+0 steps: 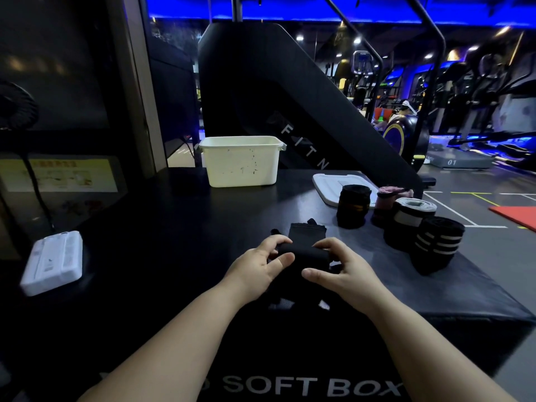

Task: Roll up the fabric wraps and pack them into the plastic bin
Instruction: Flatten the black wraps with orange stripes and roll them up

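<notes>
A black fabric wrap (304,255) lies partly rolled on the black soft box (174,256), its flat tail stretching away from me. My left hand (261,271) grips the roll's left end and my right hand (342,271) grips its right end. Several finished rolls stand to the right: a black one with orange stripes (353,206), a pink one (388,198), a black-and-white one (407,221) and a black one with white stripes (436,245). The white plastic bin (240,161) stands open beyond the wrap; I cannot see inside it.
The bin's white lid (327,184) lies flat behind the rolls. A white flat device (52,262) rests at the box's left side. The box's right edge drops to the gym floor. A large black machine (275,97) rises behind the bin.
</notes>
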